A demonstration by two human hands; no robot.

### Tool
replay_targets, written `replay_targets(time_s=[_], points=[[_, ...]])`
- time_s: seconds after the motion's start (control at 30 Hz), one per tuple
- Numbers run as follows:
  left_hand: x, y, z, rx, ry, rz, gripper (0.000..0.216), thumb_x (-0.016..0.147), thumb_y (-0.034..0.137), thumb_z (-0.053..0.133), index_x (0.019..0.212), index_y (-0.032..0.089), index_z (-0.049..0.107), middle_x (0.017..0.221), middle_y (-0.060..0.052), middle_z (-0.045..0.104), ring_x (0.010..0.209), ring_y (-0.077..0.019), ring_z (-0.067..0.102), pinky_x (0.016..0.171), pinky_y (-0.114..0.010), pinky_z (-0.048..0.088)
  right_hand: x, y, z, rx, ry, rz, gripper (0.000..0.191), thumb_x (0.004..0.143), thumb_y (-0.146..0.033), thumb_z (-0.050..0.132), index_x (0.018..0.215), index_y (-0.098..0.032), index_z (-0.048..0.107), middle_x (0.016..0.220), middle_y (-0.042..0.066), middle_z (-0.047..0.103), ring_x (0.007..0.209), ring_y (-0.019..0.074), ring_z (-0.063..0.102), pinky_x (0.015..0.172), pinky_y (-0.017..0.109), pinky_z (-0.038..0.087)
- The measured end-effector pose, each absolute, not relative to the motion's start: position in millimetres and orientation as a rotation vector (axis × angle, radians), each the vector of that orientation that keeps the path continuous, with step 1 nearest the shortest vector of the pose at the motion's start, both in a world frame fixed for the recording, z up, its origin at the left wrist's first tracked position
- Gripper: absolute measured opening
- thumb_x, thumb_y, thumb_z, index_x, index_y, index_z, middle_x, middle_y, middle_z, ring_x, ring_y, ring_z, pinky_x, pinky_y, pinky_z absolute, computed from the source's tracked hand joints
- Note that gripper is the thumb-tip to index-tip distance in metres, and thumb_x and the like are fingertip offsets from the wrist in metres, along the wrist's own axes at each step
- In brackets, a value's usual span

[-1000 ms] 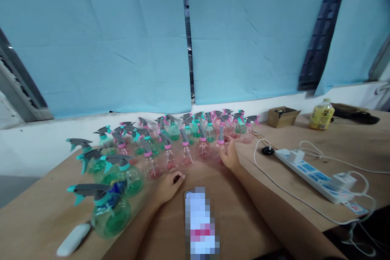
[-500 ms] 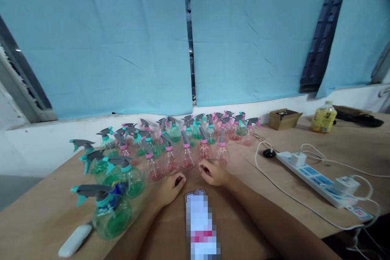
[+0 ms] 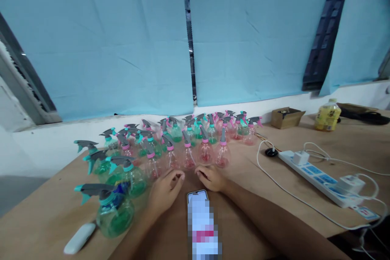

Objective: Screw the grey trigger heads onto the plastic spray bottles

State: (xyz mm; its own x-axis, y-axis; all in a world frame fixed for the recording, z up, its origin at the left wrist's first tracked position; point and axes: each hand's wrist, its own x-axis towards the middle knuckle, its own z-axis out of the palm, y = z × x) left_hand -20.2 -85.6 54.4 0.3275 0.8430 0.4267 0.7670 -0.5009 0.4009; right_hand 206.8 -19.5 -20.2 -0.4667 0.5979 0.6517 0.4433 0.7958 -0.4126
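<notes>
Spray bottles (image 3: 189,146), all capped, are ranged just beyond the fingertips (image 3: 182,177); none is held, left hand (image 3: 166,191) and right hand (image 3: 212,178) being laid empty, fingers loosely curled, on the table (image 3: 252,183).

Dim, bluish daylight filters through the blinds (image 3: 122,40); soft focus, edges bowed.

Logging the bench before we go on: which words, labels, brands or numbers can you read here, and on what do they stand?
No text here reads clearly.
Phone: screen pixelated, unreadable.
Power strip: blue labels, too small to read.
Yellow bottle: label blurred.
Tag at the strip's end: coloured print, too small.
Spray bottles and cardboard box: no print visible.
</notes>
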Motion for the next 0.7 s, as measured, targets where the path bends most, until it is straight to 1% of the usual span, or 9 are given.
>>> replay_targets(time_s=[0.1,0.17,0.27,0.3,0.43,0.5,0.57,0.63,0.7], points=[[-29.1,-98.0,82.3,2.813,1.530,0.863,0.022,0.092,0.038,0.048,0.097,0.028,0.067,0.099,-0.005,0.068,0.097,-0.0269,0.060,0.091,-0.043,0.042,207.3,-18.6,-21.8,-0.767,-2.130,0.228,0.021,0.089,-0.016,0.048,0.101,-0.025,0.063,0.083,0.001,0.068,0.072,0.0168,0.063,0.068,0.026,0.042],[-41.2,-103.6,104.1,2.959,1.686,0.902,0.020,0.089,0.040,0.052,0.093,0.028,0.068,0.098,-0.008,0.067,0.098,-0.0305,0.060,0.093,-0.048,0.041,207.9,-17.8,-22.5,-0.761,-2.129,0.241,0.021,0.089,-0.016,0.048,0.102,-0.025,0.063,0.085,0.001,0.069,0.073,0.0170,0.063,0.068,0.027,0.042],[-68.5,-107.9,136.9,3.047,1.868,0.946,0.023,0.086,0.044,0.055,0.098,0.027,0.066,0.098,-0.008,0.067,0.096,-0.0327,0.060,0.090,-0.052,0.042,208.8,-17.2,-22.6,-0.752,-2.125,0.253,0.022,0.090,-0.016,0.046,0.103,-0.025,0.063,0.085,0.001,0.068,0.072,0.0166,0.062,0.068,0.027,0.042],[-79.6,-108.6,146.6,3.092,1.897,0.947,0.024,0.086,0.045,0.054,0.096,0.026,0.066,0.095,-0.008,0.066,0.094,-0.0323,0.060,0.088,-0.051,0.042,209.1,-17.2,-22.3,-0.748,-2.121,0.255,0.022,0.091,-0.017,0.046,0.103,-0.025,0.063,0.086,0.001,0.068,0.072,0.0164,0.061,0.068,0.027,0.042],[-127.9,-108.4,170.6,3.351,1.908,0.659,0.032,0.088,0.050,0.048,0.079,0.023,0.063,0.083,-0.005,0.065,0.082,-0.0257,0.059,0.083,-0.046,0.045,209.9,-18.0,-21.3,-0.740,-2.110,0.262,0.021,0.092,-0.018,0.047,0.102,-0.025,0.063,0.092,0.002,0.069,0.077,0.0164,0.062,0.072,0.026,0.043],[-149.5,-106.9,171.0,3.418,1.888,0.555,0.035,0.090,0.050,0.046,0.076,0.022,0.062,0.076,-0.003,0.062,0.078,-0.0214,0.057,0.079,-0.039,0.045,210.0,-18.3,-21.2,-0.740,-2.115,0.258,0.021,0.092,-0.019,0.046,0.102,-0.025,0.063,0.091,0.002,0.068,0.077,0.0164,0.062,0.072,0.026,0.043],[-165.7,-104.6,164.9,3.455,1.929,0.552,0.041,0.092,0.050,0.041,0.069,0.021,0.059,0.069,-0.001,0.058,0.072,-0.0178,0.054,0.076,-0.034,0.044,210.0,-18.4,-21.4,-0.748,-2.124,0.250,0.021,0.093,-0.019,0.045,0.102,-0.024,0.063,0.090,0.002,0.068,0.077,0.0164,0.061,0.072,0.027,0.043],[-175.3,-101.5,155.8,3.510,1.905,0.529,0.043,0.094,0.045,0.040,0.062,0.021,0.054,0.060,0.000,0.052,0.064,-0.0151,0.050,0.069,-0.029,0.042,210.2,-18.4,-21.8,-0.762,-2.133,0.245,0.020,0.093,-0.019,0.045,0.102,-0.024,0.063,0.091,0.003,0.068,0.077,0.0162,0.061,0.073,0.026,0.044],[-178.8,-98.5,147.5,3.584,1.841,0.585,0.040,0.095,0.037,0.042,0.059,0.021,0.052,0.055,0.000,0.050,0.057,-0.0154,0.049,0.059,-0.027,0.037,210.4,-18.4,-22.2,-0.779,-2.142,0.244,0.019,0.093,-0.020,0.045,0.101,-0.023,0.063,0.091,0.003,0.068,0.077,0.0158,0.061,0.073,0.026,0.044]])
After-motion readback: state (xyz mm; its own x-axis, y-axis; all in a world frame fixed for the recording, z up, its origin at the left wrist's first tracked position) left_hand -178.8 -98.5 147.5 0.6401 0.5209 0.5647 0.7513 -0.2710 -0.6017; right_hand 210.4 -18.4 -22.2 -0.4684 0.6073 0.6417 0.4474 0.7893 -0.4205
